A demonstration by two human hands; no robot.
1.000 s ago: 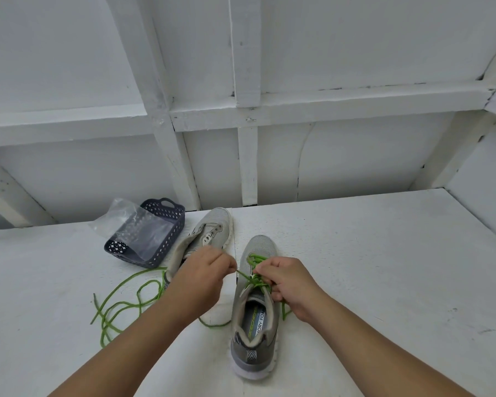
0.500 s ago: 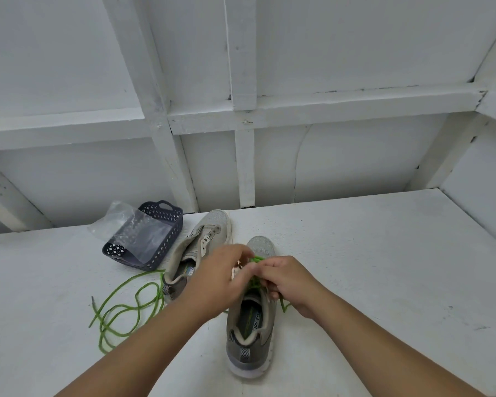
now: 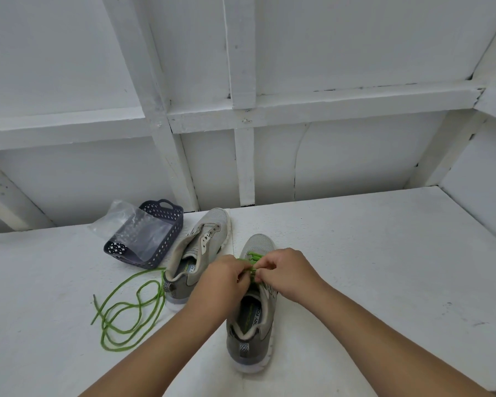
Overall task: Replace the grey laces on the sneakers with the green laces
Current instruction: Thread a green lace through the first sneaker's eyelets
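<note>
Two grey sneakers stand on the white table. The near sneaker (image 3: 252,333) points away from me and carries a green lace (image 3: 252,257) through its front eyelets. My left hand (image 3: 224,277) and my right hand (image 3: 284,272) meet over its tongue, each pinching the green lace with curled fingers. The far sneaker (image 3: 204,245) stands to the left with no lace in its eyelets. A second green lace (image 3: 126,308) lies in loose loops on the table left of the sneakers.
A dark perforated basket (image 3: 166,224) with a clear plastic bag (image 3: 126,222) over it sits at the back left. A white framed wall (image 3: 241,138) rises behind the table (image 3: 384,267), and another wall closes the right side.
My hands have come together over the near sneaker's laces; a second ago they were apart, pulling the lace ends sideways. The view has shifted slightly.
</note>
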